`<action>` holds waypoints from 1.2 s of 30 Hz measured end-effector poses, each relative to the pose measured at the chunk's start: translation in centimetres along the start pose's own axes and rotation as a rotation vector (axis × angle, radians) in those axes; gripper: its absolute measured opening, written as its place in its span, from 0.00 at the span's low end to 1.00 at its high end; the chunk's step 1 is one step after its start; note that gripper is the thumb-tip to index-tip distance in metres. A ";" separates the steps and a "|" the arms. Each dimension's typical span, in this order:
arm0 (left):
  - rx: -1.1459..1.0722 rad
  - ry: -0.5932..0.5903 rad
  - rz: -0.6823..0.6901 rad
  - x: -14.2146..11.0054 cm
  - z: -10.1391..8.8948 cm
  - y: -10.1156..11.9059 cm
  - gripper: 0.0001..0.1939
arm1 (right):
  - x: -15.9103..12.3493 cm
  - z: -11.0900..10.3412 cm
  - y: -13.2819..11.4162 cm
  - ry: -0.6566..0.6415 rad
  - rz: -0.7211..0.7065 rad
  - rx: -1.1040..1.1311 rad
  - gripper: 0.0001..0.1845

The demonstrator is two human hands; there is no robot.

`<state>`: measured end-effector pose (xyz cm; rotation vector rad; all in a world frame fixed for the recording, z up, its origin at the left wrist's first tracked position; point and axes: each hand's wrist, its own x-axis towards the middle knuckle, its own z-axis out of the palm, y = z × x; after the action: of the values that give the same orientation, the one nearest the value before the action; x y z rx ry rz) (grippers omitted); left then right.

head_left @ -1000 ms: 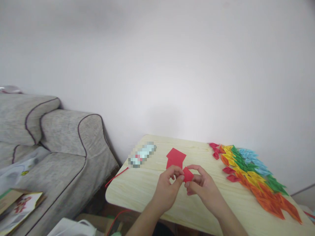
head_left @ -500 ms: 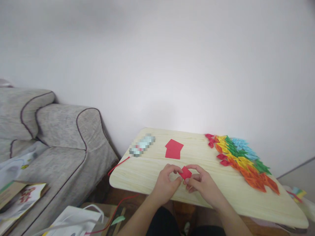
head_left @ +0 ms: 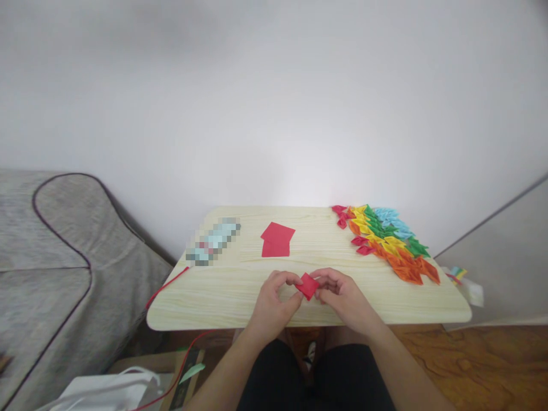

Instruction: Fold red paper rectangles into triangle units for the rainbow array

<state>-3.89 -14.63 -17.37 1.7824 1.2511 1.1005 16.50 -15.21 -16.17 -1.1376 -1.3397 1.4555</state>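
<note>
A small folded red paper square point(head_left: 307, 286) is held cornerwise over the near part of the table. My left hand point(head_left: 280, 302) pinches its left side between thumb and fingers. On the right side, the fingertips of my right hand point(head_left: 342, 297) are closed on its edge. Beyond my hands two red paper sheets point(head_left: 277, 240) lie overlapping on the light wooden table point(head_left: 240, 297). To the right spreads a cluster of folded paper pieces point(head_left: 387, 240) in red, orange, yellow, green and light blue.
A blurred-out pale object point(head_left: 214, 241) lies at the table's left, with a red cord point(head_left: 169, 285) running off the edge. A grey sofa point(head_left: 47, 274) stands to the left. Below the table are a white bag point(head_left: 103, 391) and cardboard; a white wall point(head_left: 274, 103) rises behind.
My view has swung to the right, so the table and sofa sit further left. The folded red paper is turned slightly, and my right fingers have shifted to its right corner.
</note>
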 end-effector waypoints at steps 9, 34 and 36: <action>0.150 -0.046 0.036 -0.3 0.4 0.4 0.09 | -0.7 -0.1 1.2 0.151 -0.208 -0.488 0.09; 0.561 -0.237 0.169 -0.1 0.0 0.5 0.09 | -1.0 -1.6 1.7 0.035 -0.369 -1.032 0.07; 0.585 -0.243 0.182 -0.1 0.0 0.5 0.08 | -0.9 -1.6 1.7 0.041 -0.366 -1.022 0.06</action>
<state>-3.75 -14.85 -16.90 2.4199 1.3666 0.6085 18.28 -15.88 -17.86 -1.3873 -2.2070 0.4233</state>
